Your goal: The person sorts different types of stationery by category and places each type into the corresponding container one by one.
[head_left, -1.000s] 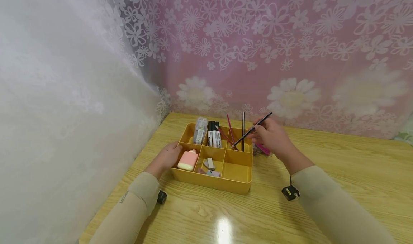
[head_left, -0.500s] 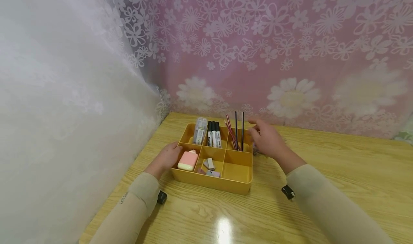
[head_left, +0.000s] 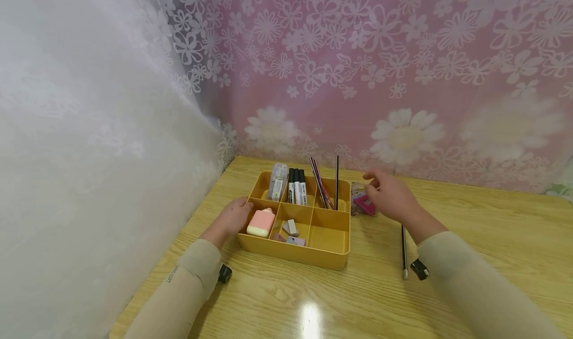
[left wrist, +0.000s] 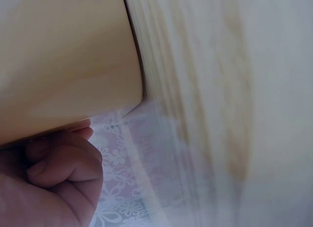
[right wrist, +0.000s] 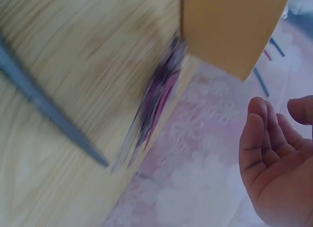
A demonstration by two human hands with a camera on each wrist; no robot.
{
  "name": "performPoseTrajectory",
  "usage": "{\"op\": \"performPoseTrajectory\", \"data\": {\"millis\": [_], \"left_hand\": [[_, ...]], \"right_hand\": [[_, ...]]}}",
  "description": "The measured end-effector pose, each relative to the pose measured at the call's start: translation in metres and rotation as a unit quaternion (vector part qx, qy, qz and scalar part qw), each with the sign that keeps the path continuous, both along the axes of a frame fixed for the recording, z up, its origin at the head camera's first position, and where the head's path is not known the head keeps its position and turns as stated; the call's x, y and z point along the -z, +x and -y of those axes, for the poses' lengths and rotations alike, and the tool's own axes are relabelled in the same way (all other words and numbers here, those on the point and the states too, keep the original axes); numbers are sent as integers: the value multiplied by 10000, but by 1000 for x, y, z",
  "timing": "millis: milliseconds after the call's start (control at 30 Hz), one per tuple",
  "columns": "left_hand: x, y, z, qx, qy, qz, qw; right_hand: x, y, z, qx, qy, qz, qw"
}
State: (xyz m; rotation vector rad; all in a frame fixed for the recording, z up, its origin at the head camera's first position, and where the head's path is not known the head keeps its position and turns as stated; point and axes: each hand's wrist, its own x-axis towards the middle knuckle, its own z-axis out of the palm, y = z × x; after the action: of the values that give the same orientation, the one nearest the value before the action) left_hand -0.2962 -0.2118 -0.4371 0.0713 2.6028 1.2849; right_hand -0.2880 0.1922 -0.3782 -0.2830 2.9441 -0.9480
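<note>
A yellow desk organizer [head_left: 293,259] with several compartments stands on the table. My left hand [head_left: 232,217] grips its left rim, and the left wrist view shows the curled fingers [left wrist: 68,163] against the wall. Black and dark red pencils [head_left: 323,189] lean in the back right compartment, beside one upright black pencil [head_left: 337,179]. To the right of the organizer, my right hand [head_left: 391,197] is in the air, holding nothing, its fingers loosely bent. Below it lies a clear packet with a pink item [head_left: 366,204]. A black pencil [head_left: 404,254] lies partly under the right forearm.
Other compartments hold a clear plastic case [head_left: 278,182], black-capped markers [head_left: 297,187], a pink and cream bottle [head_left: 261,223] and several small erasers [head_left: 292,228]. A flowered curtain [head_left: 313,95] hangs behind the wooden table [head_left: 277,299], and a white sheet [head_left: 89,155] at the left.
My right hand let go of a black pencil in the back right compartment and moved right, away from the organizer. That pencil now leans left with the red ones. The left hand stayed put.
</note>
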Motion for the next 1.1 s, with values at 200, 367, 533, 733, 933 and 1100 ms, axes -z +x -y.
{"op": "performPoseTrajectory", "data": {"millis": [200, 367, 533, 733, 933, 1100], "left_hand": [[2, -2, 0, 11, -68, -28, 10000], [1, -2, 0, 30, -94, -37, 9999], [1, -2, 0, 37, -70, -9, 10000], [1, -2, 0, 67, -78, -30, 9999], [0, -1, -1, 52, -75, -50, 9999], [-1, 0, -1, 26, -12, -4, 10000]], "right_hand": [[7, -1, -24, -3, 472, 132, 9988], [16, -2, -44, 48, 779, 390, 9962], [23, 1, -61, 63, 1089, 841, 9905], [31, 5, -73, 4, 1209, 1553, 9804], [45, 8, -82, -36, 1581, 1799, 9709], [53, 13, -87, 16, 1340, 2187, 9665]]}}
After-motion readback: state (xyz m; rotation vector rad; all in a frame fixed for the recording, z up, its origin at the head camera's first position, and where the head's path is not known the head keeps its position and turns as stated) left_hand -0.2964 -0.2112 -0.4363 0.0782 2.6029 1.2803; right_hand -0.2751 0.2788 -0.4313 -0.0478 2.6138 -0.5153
